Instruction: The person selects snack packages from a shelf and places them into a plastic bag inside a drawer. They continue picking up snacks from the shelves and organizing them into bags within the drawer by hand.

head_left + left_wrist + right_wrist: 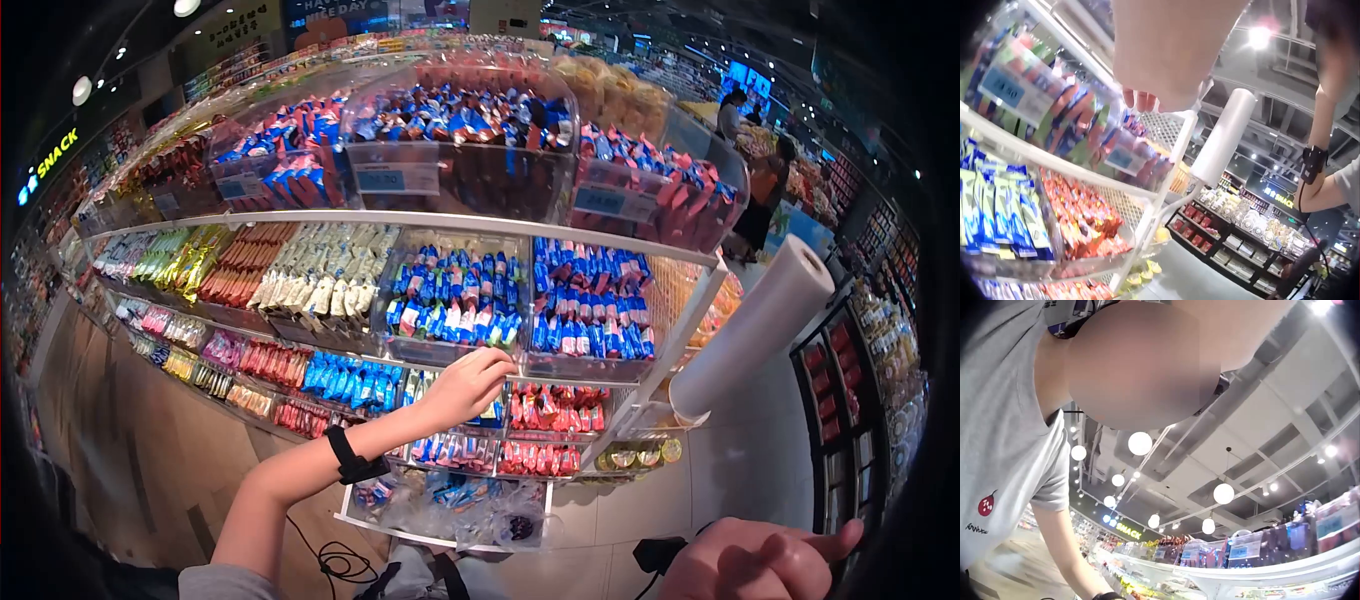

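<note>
A reach at a snack display. The left hand extends to the middle tier, its fingers loosely bent and slightly parted, with nothing visible in their grasp. The fingertips lie at or just beside the lower front of a clear bin; whether they touch it cannot be told. The blue-wrapped packets nearest that hand stand in rows inside this bin. The right hand is raised near the viewer, well apart from the shelves; its grip cannot be told. A plastic roll leans beside the rack's end. The step in hand appears to be reaching; contact with a packet would call for lifting the fingers over the bin's front wall.
</note>
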The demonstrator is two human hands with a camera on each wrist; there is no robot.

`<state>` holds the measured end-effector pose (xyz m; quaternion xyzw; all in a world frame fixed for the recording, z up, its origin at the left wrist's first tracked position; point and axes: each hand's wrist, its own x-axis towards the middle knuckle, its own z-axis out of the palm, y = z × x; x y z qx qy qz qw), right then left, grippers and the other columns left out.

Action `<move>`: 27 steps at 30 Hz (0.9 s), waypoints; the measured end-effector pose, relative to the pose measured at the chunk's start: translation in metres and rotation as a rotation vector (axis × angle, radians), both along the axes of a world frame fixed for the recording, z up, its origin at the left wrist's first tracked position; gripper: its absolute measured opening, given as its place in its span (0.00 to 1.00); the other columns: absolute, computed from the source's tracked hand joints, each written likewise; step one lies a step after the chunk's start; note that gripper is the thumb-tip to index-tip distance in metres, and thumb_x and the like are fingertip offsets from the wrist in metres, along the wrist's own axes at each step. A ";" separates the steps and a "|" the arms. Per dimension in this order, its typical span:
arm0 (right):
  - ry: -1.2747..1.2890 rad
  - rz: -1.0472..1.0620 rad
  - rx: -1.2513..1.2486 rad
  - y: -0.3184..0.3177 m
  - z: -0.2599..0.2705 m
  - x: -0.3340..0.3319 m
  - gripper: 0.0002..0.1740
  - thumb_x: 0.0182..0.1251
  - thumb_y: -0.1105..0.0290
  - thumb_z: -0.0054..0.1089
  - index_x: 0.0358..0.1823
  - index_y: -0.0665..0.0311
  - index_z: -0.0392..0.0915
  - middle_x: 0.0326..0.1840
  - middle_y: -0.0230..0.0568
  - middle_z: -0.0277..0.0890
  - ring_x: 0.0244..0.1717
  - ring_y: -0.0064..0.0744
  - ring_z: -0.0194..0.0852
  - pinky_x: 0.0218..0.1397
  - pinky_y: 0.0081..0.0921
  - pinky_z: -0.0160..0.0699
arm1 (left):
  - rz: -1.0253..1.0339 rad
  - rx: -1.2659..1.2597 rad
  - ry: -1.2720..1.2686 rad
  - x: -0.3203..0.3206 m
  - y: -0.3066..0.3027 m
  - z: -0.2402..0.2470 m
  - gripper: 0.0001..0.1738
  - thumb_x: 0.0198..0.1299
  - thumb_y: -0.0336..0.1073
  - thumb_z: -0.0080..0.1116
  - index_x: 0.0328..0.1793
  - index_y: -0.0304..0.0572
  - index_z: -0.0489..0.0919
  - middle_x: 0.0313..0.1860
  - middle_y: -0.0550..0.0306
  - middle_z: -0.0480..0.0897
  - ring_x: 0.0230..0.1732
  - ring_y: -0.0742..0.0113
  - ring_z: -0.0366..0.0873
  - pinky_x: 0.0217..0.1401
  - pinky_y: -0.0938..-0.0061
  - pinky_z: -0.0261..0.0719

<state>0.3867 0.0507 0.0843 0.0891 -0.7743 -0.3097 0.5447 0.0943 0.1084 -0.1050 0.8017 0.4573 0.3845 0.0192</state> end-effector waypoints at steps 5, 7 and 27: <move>0.026 -0.156 -0.056 0.008 -0.050 0.048 0.16 0.70 0.65 0.27 0.57 0.39 0.51 0.27 0.32 0.67 0.29 0.29 0.64 0.56 0.53 0.55 | -0.076 -0.230 -0.026 0.050 -0.015 -0.091 0.09 0.54 0.26 0.51 0.43 0.38 0.72 0.41 0.52 0.72 0.44 0.53 0.72 0.46 0.65 0.71; 0.024 -0.148 -0.103 0.010 -0.077 0.073 0.15 0.70 0.65 0.28 0.56 0.40 0.51 0.27 0.31 0.68 0.28 0.28 0.65 0.55 0.52 0.55 | -0.137 -0.331 -0.033 0.072 -0.024 -0.120 0.09 0.54 0.25 0.51 0.43 0.38 0.73 0.41 0.52 0.73 0.46 0.53 0.72 0.48 0.65 0.71; 0.301 -1.211 -2.333 -0.083 -0.735 0.141 0.14 0.59 0.65 0.58 0.39 0.68 0.72 0.29 0.47 0.75 0.33 0.47 0.73 0.38 0.38 0.70 | -0.142 -1.106 0.104 0.206 -0.120 -0.635 0.11 0.56 0.32 0.49 0.43 0.34 0.76 0.38 0.42 0.79 0.39 0.47 0.78 0.42 0.61 0.75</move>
